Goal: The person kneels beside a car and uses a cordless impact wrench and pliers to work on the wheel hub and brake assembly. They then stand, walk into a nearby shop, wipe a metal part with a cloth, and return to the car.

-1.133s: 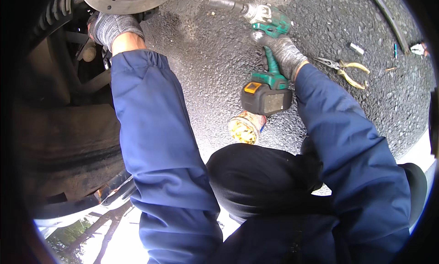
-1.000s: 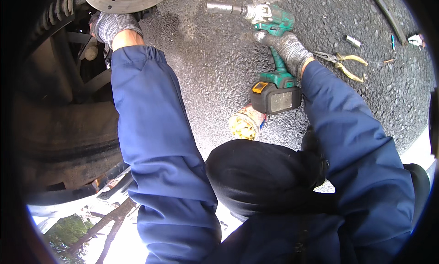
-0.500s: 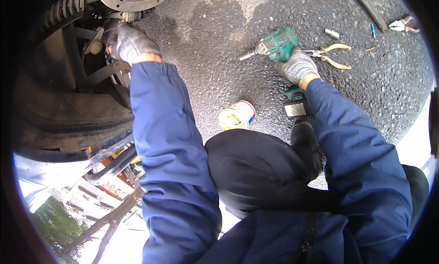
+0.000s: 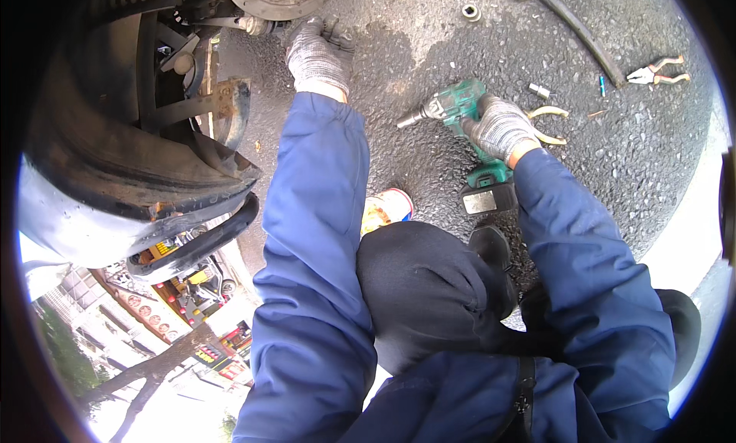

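Note:
My right hand (image 4: 502, 127), in a grey knit glove, is closed round the handle of a green cordless impact wrench (image 4: 460, 98). The wrench lies on the asphalt, its socket end pointing left and its battery toward my boot. My left hand (image 4: 319, 58), gloved too, is over the ground just below and right of a brake disc (image 4: 272, 2). Its darkened fingers look curled in; what they hold, if anything, is hidden. Yellow-handled pliers (image 4: 550, 111) lie beside my right hand, partly covered by it. A small metal socket (image 4: 540, 91) rests above them.
A vehicle's wheel arch (image 4: 100, 128) and bumper edge (image 4: 192, 207) fill the left side. A can (image 4: 389, 207) stands by my knee (image 4: 414, 282). Farther off lie a ring-shaped socket (image 4: 471, 13), a hammer (image 4: 579, 32), a blue stick (image 4: 602, 85) and other pliers (image 4: 657, 71).
My left hand has come out from the vehicle's underside and moved right, over the asphalt. My right hand keeps its grip on the wrench. The view has shifted, bringing the hammer head and ring-shaped socket in.

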`<state>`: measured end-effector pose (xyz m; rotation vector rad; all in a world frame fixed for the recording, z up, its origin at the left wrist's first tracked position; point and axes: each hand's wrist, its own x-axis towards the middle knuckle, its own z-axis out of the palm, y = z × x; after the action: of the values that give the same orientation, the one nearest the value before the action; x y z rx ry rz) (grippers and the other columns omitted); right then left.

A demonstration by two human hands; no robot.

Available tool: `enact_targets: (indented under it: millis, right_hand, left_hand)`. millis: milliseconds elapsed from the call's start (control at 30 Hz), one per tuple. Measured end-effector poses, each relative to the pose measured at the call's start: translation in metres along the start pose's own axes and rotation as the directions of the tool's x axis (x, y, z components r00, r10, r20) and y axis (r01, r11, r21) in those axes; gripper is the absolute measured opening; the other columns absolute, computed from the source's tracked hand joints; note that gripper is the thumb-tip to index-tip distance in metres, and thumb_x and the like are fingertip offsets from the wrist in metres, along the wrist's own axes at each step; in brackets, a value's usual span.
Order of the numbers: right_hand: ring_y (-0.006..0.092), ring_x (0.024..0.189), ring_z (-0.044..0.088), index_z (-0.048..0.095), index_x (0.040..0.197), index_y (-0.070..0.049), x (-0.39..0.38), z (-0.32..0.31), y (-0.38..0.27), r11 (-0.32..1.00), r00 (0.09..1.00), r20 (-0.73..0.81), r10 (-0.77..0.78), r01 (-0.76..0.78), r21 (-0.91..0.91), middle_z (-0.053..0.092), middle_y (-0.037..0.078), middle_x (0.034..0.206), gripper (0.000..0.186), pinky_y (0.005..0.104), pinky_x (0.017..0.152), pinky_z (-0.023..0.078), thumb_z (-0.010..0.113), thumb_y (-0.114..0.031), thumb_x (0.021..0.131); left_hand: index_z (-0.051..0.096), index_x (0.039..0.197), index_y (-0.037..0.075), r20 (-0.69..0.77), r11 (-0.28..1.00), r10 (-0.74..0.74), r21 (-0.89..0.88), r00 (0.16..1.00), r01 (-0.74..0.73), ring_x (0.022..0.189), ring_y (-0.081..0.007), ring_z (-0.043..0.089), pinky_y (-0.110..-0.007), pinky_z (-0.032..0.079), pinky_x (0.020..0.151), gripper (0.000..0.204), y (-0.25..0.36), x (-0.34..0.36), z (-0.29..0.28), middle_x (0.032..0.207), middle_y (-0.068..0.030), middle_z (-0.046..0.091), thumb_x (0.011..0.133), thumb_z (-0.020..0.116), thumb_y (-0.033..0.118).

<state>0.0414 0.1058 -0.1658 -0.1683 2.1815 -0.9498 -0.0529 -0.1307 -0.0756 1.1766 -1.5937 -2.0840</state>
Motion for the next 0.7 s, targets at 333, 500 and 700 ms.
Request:
enact_targets:
  millis: [333,500,700]
  right_hand:
    - [0.0349,0.109,0.059,0.057,0.120,0.001,-0.022,-0.049,-0.008,0.997,0.994,-0.088,-0.062,0.057,-0.060,0.061,0.025,0.115,0.055,0.0384,0.095,0.045,0.064,-0.039,0.082]
    - [0.0359,0.108,0.059,0.055,0.122,0.001,-0.037,-0.105,-0.031,0.938,0.982,-0.110,-0.153,0.109,-0.330,0.060,0.025,0.116,0.052,0.0384,0.097,0.044,0.063,-0.035,0.085]
    - [0.0333,0.100,0.063,0.056,0.114,0.002,-0.088,-0.197,-0.036,0.776,0.925,-0.233,-0.299,0.095,-0.623,0.065,0.022,0.103,0.043,0.0400,0.090,0.049,0.065,-0.027,0.084]
  left_hand:
    - [0.055,0.094,0.008,0.031,0.983,0.048,-0.176,0.998,-0.042,0.060,-0.0189,0.055,-0.040,0.049,0.060,0.013,-0.007,0.026,-0.003,0.079,-0.0027,0.060,0.094,0.050,0.021]
    - [0.054,0.086,0.007,-0.045,0.883,-0.064,-0.468,0.997,0.035,0.065,-0.0171,0.051,-0.038,0.047,0.062,0.013,-0.007,0.022,0.005,0.076,-0.0029,0.055,0.094,0.052,0.017]
    - [0.048,0.077,0.008,-0.016,0.858,-0.117,-0.505,0.993,0.093,0.055,-0.0133,0.043,-0.028,0.039,0.051,0.018,-0.005,0.023,0.010,0.066,0.0004,0.045,0.090,0.058,0.016]
